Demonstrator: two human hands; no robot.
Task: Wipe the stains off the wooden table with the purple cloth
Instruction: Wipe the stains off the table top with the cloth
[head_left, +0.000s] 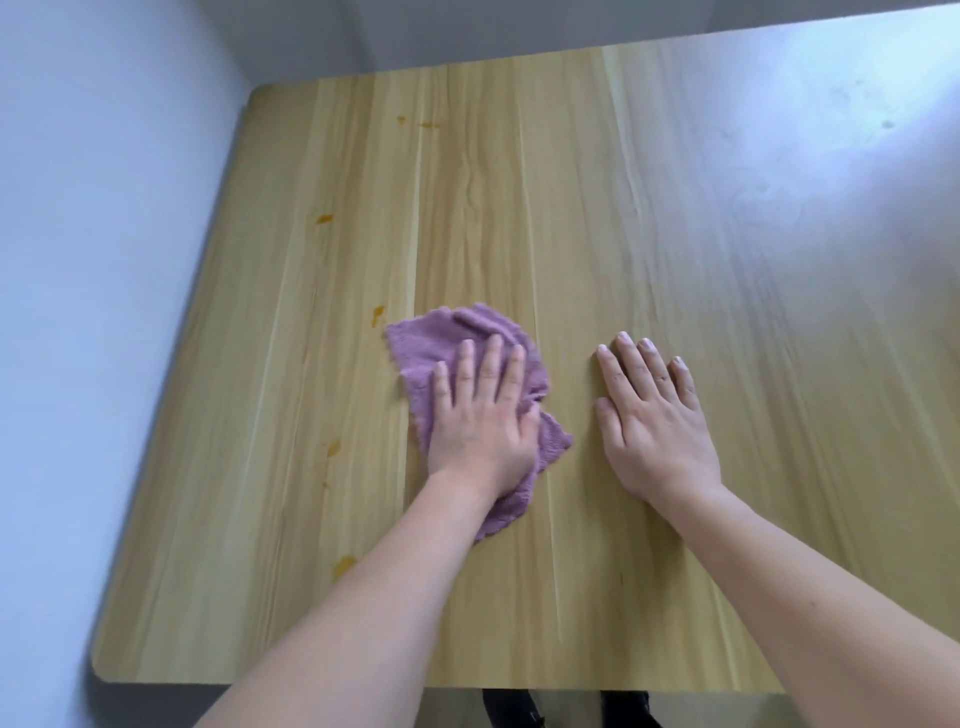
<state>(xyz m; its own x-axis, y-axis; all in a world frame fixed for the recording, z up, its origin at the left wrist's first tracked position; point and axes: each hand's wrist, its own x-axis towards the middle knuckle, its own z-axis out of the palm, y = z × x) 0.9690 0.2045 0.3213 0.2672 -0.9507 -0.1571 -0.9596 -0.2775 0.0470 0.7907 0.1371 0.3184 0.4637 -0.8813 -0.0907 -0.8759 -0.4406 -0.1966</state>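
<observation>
The purple cloth (467, 395) lies crumpled just left of the frame's centre, on the pale wooden worktop (675, 260); the left hand (480, 421) is pressed flat on top of it, fingers (491, 364) stretched out and a little spread, pinning it down rather than gripping it; nothing is clenched. The right hand (657, 415) rests just to the right of the cloth, palm down on bare wood, fingers straight and holding nothing; it seems to be steadying the person.

The cloth looks soft, fluffy and light, folded over itself at its upper edge and bunched under the palm; I'd judge it will slide readily on this smooth, slightly glossy surface and will ruck up if pushed from one corner only; a flat palm over its middle, as here, looks the best hold, with weight on it so the pile drags the marks away.

The orange stains run in a loose column down the left part of the frame: one (377, 313) just beside the cloth's upper left corner, not touching it; one (324, 219) higher up; small flecks (427, 124) near the far edge; one (333, 447) left of the wrist; one (344, 565) lower down; all look untouched, so the wiping seems barely begun; they look wet or sticky, which could smear.
</observation>
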